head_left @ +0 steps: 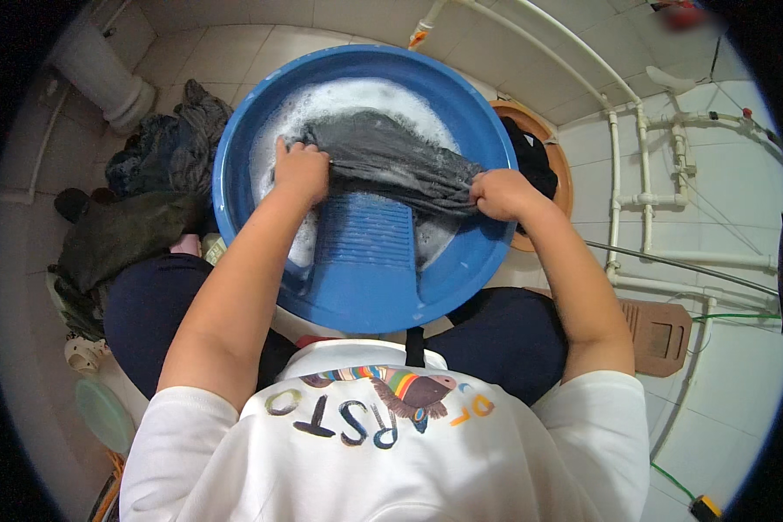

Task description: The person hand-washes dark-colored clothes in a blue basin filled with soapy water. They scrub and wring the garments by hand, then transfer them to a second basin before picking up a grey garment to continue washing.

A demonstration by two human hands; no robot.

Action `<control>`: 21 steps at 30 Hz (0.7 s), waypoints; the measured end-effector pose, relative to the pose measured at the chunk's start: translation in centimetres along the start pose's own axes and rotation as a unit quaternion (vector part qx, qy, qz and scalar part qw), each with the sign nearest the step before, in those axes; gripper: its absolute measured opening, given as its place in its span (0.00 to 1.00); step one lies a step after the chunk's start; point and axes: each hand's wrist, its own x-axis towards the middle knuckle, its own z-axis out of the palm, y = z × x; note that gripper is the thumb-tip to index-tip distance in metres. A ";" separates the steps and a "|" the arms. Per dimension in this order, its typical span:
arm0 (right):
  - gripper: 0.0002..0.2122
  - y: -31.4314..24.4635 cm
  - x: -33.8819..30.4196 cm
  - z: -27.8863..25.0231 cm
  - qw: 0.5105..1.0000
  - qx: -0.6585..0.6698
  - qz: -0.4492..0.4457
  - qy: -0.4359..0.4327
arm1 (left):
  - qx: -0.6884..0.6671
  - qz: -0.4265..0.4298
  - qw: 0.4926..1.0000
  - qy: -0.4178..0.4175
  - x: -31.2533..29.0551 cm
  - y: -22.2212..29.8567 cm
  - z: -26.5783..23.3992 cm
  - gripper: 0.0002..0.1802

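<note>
A wet dark grey garment stretches between my two hands over a large round blue washtub. My left hand is closed on its left end, and my right hand grips its right end near the tub's right wall. What kind of garment it is I cannot tell. White suds float on the water behind and around the cloth. A ridged washboard, blue like the tub, slopes down at the near side, just below the cloth.
Dark clothes lie heaped on the floor left of the tub. Behind its right side stands an orange-brown basin holding black cloth. White pipes run along the right wall, with a brown plastic board below. A pale green lid-like disc is at lower left.
</note>
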 end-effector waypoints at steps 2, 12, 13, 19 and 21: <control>0.12 -1.1 1.2 0.0 0.998 0.016 0.035 -0.041 | 0.010 0.047 0.999 0.000 -0.8 1.0 -0.7 0.16; 0.23 -5.2 7.8 5.4 0.887 0.403 0.064 0.215 | -0.801 0.107 0.572 -0.142 -0.6 -1.2 -5.8 0.16; 0.21 -4.3 7.6 4.4 0.842 0.505 0.067 0.181 | -0.857 0.067 0.495 -0.129 -0.7 -1.6 -6.1 0.15; 0.17 -1.2 6.0 -3.1 0.636 0.770 0.007 0.047 | -0.972 0.084 0.169 -0.141 1.3 -2.6 -4.5 0.12; 0.17 -0.7 8.5 -3.0 0.601 0.798 0.039 0.025 | -0.981 0.010 0.133 -0.139 2.5 -2.7 -3.6 0.12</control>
